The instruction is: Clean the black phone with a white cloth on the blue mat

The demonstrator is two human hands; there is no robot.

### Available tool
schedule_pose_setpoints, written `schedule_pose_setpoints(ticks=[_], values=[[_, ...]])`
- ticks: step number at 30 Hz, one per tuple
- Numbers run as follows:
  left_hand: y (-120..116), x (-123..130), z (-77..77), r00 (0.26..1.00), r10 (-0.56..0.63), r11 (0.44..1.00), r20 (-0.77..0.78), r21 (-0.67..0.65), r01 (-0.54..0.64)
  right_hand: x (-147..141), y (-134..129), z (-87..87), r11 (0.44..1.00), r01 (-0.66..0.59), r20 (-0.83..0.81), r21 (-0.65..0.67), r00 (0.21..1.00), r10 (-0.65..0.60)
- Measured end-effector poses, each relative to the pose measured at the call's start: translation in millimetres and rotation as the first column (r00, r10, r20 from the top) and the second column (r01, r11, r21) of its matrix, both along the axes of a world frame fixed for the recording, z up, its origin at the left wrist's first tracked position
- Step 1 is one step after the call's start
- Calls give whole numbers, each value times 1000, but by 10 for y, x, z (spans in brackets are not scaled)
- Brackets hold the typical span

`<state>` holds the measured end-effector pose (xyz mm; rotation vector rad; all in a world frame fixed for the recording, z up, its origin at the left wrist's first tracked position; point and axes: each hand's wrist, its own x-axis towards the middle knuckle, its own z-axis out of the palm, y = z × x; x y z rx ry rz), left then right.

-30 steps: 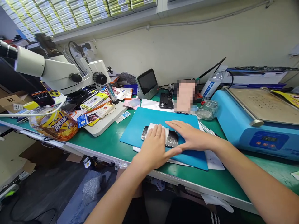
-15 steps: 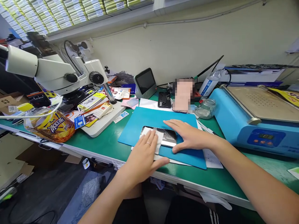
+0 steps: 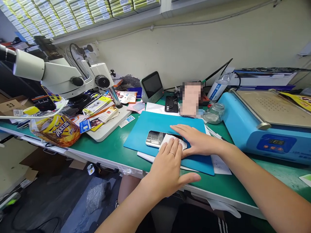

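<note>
A smartphone [image 3: 152,138] lies screen up on a blue mat [image 3: 155,119]; its screen is glossy and dark with bright reflections. My left hand [image 3: 167,165], a ring on one finger, presses a white wipe [image 3: 183,144] against the right part of the screen. The fingers lie close together over the wipe, and the thumb sticks out to the right. My right hand [image 3: 194,140] steadies the phone's right end, with its fingers at the far side and its thumb at the near side. That end of the phone is partly hidden by the wipe and both hands.
A microscope [image 3: 63,76] and a tea bottle [image 3: 57,131] stand at the left. Behind the mat are a small display [image 3: 153,85], a black phone [image 3: 171,103] and a glass jar [image 3: 214,113]. A blue heating-plate machine [image 3: 243,119] takes up the right side.
My left hand has slid the wipe rightward along the phone, uncovering the left part of the screen. My right hand has stayed at the phone's right end.
</note>
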<state>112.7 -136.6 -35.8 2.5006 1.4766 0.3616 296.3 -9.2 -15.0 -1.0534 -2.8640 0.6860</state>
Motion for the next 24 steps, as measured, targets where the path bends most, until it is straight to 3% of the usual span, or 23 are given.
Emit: schedule_pose_setpoints(ticks=[4,9,12,15,19,24], values=[[-61,-197,7,1000,-5,1000,-20,-15,5,-7,-9,22,1000,12,-12,-16,1000,-13],[122,-445,28,987,146,989,-62,-18,-148,-21,-10,49,999,32,9,-39,999,-31],[284,-372,40,986,155,988,-56,-21,-156,-16,5,31,998,36,16,-43,999,-35],[363,-146,71,997,79,997,-14,-20,-80,-1,24,-10,999,22,1,-24,1000,-22],[239,55,79,999,-29,1000,40,1,29,12,31,-46,1000,12,-18,3,1000,-12],[-20,-246,21,1000,-9,1000,9,4,9,-2,0,5,999,28,6,-21,1000,-28]])
